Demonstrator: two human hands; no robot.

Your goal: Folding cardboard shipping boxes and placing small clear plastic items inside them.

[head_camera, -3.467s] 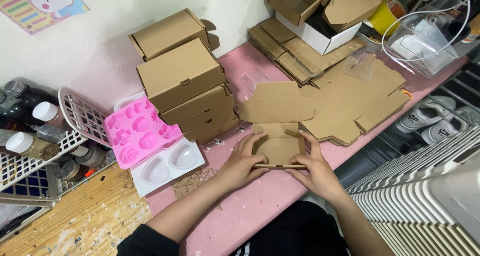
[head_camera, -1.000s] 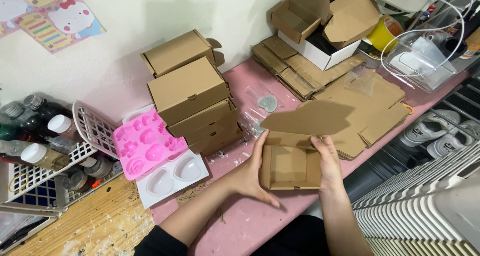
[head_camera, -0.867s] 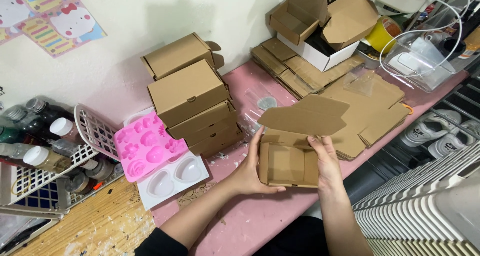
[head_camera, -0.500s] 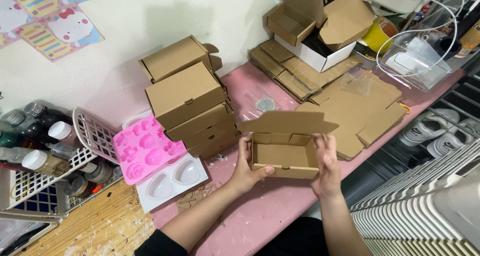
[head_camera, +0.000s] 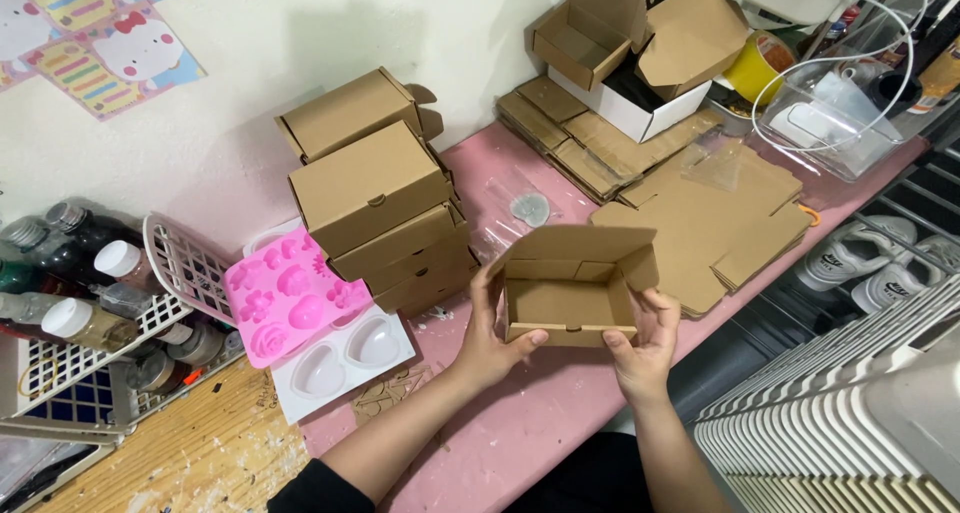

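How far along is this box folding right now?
Done: a stack of closed boxes sits by the wall. In hand: the left hand and right hand hold a formed open box, lid up. Left: a pile of flat blanks beyond it.

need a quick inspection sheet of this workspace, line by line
surface: pink table top, paint-flecked, with a wooden patch at its left end.
job's things: small open cardboard box, lid flap up, held above the table; nothing seen inside.
clutter: stack of closed boxes; flat box blanks; pink mould on a white mould; white basket of bottles.
hands: left hand and right hand grip the box's two ends.
cables: white cable looped over a clear tub.
surroundings: wall with cartoon stickers; white ribbed radiator; sneakers below.
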